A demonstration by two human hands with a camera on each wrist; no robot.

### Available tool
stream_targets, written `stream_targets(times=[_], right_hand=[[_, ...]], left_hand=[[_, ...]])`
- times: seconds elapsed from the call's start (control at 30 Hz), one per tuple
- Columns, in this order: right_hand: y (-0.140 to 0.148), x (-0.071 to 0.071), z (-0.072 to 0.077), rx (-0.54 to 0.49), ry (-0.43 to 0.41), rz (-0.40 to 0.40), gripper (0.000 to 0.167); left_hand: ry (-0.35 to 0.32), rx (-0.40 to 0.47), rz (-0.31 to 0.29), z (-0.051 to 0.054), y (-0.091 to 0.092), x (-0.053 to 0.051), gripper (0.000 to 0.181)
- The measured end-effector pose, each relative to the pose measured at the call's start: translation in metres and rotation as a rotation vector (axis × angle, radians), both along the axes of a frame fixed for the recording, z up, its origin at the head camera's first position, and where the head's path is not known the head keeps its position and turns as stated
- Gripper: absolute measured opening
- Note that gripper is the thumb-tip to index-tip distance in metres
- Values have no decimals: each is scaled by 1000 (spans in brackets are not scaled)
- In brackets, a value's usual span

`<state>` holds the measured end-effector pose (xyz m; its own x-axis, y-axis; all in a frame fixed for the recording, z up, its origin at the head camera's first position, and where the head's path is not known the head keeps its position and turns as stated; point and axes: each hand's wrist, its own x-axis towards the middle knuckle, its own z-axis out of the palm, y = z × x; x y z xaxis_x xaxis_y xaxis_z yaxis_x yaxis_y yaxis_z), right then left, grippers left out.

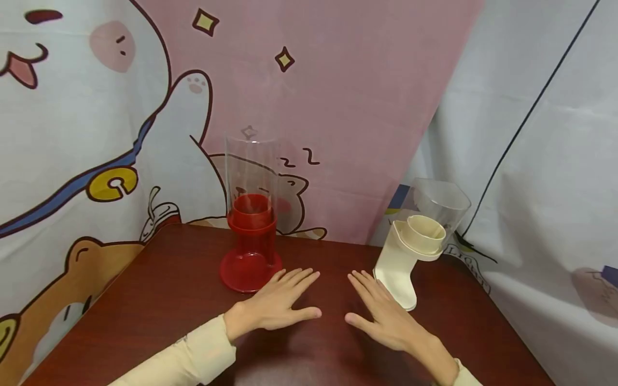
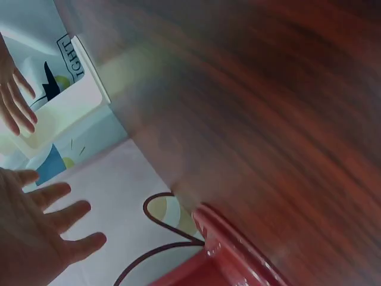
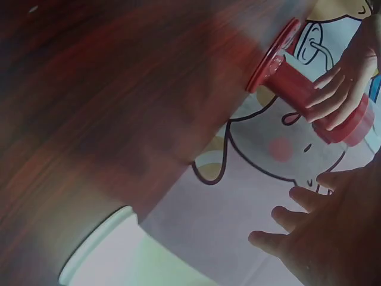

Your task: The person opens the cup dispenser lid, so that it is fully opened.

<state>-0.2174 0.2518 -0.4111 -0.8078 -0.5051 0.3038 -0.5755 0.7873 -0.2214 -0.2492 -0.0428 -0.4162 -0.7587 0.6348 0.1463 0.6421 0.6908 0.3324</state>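
Note:
Both hands hover over the table with fingers straight and hold nothing. My left hand (image 1: 272,305) is in front and to the right of a red stand (image 1: 251,230) with a round base and a clear cylinder (image 1: 251,166) rising from its cup. Just in front of a cream stand (image 1: 401,268) is my right hand (image 1: 386,319); its fingertips overlap the stand's base in the head view, and I cannot tell whether they touch. A clear container (image 1: 441,201) shows behind the cream stand's ring. The right wrist view shows the red stand (image 3: 294,83) beyond the right hand (image 3: 321,220).
The dark reddish-brown wooden table (image 1: 318,354) lies under both hands. A cartoon-printed cloth (image 1: 347,107) hangs along its back edge and sides. A dark line (image 1: 531,112) runs down the cloth at the right.

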Motion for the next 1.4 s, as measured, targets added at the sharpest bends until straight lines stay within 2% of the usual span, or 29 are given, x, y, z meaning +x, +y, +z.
stream_targets(times=[0.2,0.4,0.57,0.7,0.93,1.13,1.3,1.4], right_hand=[[11,1,-3,-171,-145,-37,70],[24,-1,-6,-342,-261,-99,59],[42,5,-2,-506,-394,-179,59],[54,8,-3,-588,-445,-220,62],[65,6,-5,-754,-450,-224,68],[73,3,3,-990,-448,-240,83],[79,-4,11,-1114,-441,-257,88],[80,-8,11,-1145,-426,-262,89]], left_hand=[[-42,113,29,-2,17,-1,80],[-105,294,51,0,34,-4,68],[-233,459,73,0,59,-8,68],[-329,556,76,-2,74,-8,72],[-373,691,91,-5,90,-11,72],[-372,824,172,-4,100,-15,71],[-461,999,217,-1,119,-18,75],[-500,1049,221,0,135,-20,77]])
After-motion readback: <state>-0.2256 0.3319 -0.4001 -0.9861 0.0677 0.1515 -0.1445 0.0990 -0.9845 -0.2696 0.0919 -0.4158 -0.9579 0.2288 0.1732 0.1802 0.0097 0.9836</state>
